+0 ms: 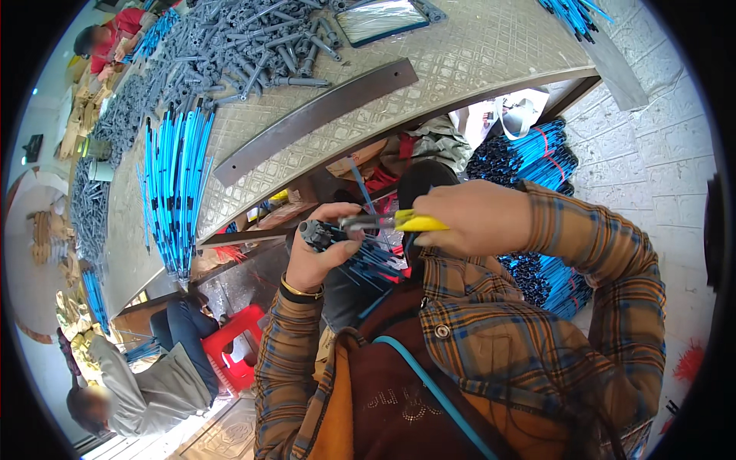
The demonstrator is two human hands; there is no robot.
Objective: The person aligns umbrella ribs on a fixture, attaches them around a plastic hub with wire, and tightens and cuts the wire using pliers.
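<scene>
My left hand (320, 249) is closed around a grey plastic fitting (313, 230) on the end of a thin blue rod, held close in front of my chest. My right hand (468, 216) grips yellow-handled pliers (399, 222), whose metal jaws point left and meet the grey fitting. More blue rods (376, 264) lie across my lap under both hands. I wear a plaid shirt and a brown apron.
A patterned metal table (460, 61) carries a heap of grey fittings (245, 38), a bundle of blue rods (175, 184) and a dark metal bar (314, 115). Blue rod bundles (529, 153) lie on the floor. One person sits at lower left, another at upper left.
</scene>
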